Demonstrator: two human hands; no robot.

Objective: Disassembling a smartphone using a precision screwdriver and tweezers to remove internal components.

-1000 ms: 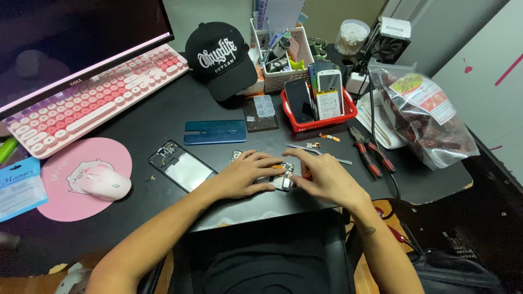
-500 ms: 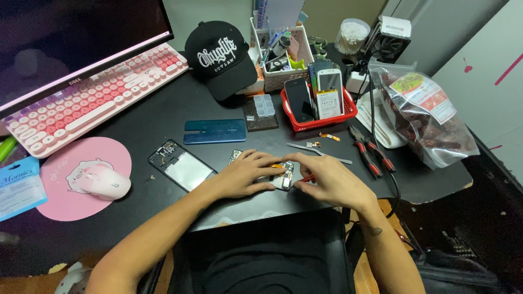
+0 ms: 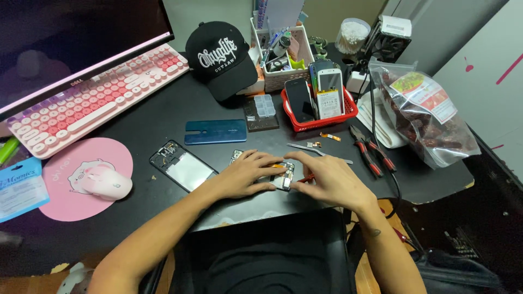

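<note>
1. While your left hand (image 3: 245,177) lies flat over the small phone board (image 3: 283,177) at frame centre, fingers spread and pressing down on it, keep that hold steady so the part can't skid on the black desk (image 3: 163,117).
2. Your right hand (image 3: 329,179) has its fingers curled onto a thin red-handled tool (image 3: 306,178) at the board's right edge; I judge a light pinch works best, tip low.
3. Watch the loose bits just above: tweezers (image 3: 318,152) and small flex parts (image 3: 321,140) lie near.
4. Mind the stripped phone frame (image 3: 182,166) left of centre and blue back cover (image 3: 215,132) above it; don't sweep them with your forearm.
</note>
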